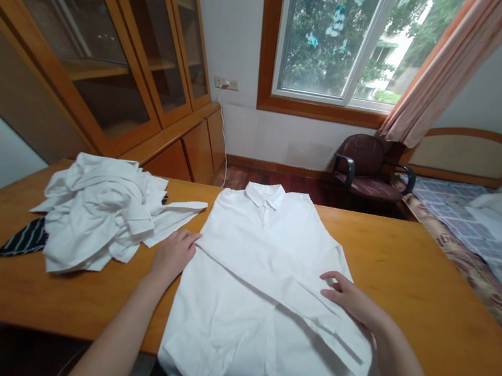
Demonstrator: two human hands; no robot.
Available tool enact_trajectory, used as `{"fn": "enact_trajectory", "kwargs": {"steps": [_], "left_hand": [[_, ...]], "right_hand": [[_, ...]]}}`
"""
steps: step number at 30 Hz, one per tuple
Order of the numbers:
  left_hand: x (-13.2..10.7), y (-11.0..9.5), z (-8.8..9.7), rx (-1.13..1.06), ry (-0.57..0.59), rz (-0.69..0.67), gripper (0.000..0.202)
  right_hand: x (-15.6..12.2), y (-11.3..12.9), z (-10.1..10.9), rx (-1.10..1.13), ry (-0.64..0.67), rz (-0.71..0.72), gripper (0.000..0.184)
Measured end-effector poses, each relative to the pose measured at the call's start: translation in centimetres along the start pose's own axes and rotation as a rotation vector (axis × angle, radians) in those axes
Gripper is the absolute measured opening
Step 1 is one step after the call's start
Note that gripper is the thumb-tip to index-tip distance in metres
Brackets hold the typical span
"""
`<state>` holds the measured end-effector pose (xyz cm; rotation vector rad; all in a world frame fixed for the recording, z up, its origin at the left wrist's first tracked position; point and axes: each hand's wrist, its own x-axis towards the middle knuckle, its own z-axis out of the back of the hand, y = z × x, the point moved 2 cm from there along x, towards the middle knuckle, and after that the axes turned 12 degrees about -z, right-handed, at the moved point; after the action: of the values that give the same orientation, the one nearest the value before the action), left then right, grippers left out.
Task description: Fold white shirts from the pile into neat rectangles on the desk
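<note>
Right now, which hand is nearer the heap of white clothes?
Left. The left hand sits at the edge of the shirt, just beside the heap; the right hand rests on its other side, well away.

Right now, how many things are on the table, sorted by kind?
Flat white shirt: 1
Heap of white clothes: 1
Dark striped cloth: 1
Hands, left hand and right hand: 2
Total: 5

The shirt [264, 249]'s hem drops over the bench [430, 297]'s near edge and is cut off at the picture's bottom. A striped cloth [23, 238] lies partly hidden under the white pile [96, 212]. The bed [487, 249] runs out at the right edge.
</note>
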<state>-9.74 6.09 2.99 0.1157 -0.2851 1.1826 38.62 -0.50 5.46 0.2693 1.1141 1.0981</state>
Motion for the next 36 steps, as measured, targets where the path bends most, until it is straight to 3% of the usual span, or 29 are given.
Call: {"fn": "enact_trajectory", "kwargs": {"steps": [6,11,14,17,20,24,31,36], "left_hand": [[0.6,-0.7,1.1,0.049,0.022,0.023,0.045],[3.6,-2.1,1.4,-0.027,-0.011,-0.064,0.044],[6.7,-3.7,0.3,-0.08,-0.003,-0.163,0.043],[9.8,-4.5,-1.8,-0.079,0.083,-0.169,0.047],[12.4,-4.0,-4.0,-0.062,0.182,-0.085,0.054],[14.3,-2.3,-5.5,-0.057,0.194,-0.002,0.057],[15.4,-0.9,-5.3,-0.073,0.052,0.143,0.054],[17.1,0.4,-4.5,-0.118,-0.011,0.221,0.05]], "right_hand": [[0.4,-0.4,-0.5,-0.233,-0.064,0.013,0.047],[0.8,0.0,-0.6,-0.352,-0.078,-0.008,0.05],[0.8,0.3,-0.9,-0.367,-0.084,-0.006,0.05],[0.7,0.4,-1.0,-0.37,-0.095,-0.027,0.05],[0.6,0.3,-1.2,-0.358,-0.098,-0.023,0.049],[0.5,-0.1,-1.4,-0.34,-0.13,0.002,0.047],[-0.6,0.5,-1.7,-0.315,-0.172,0.108,0.033],[-1.2,1.2,-1.7,-0.26,-0.177,0.182,0.036]]}}
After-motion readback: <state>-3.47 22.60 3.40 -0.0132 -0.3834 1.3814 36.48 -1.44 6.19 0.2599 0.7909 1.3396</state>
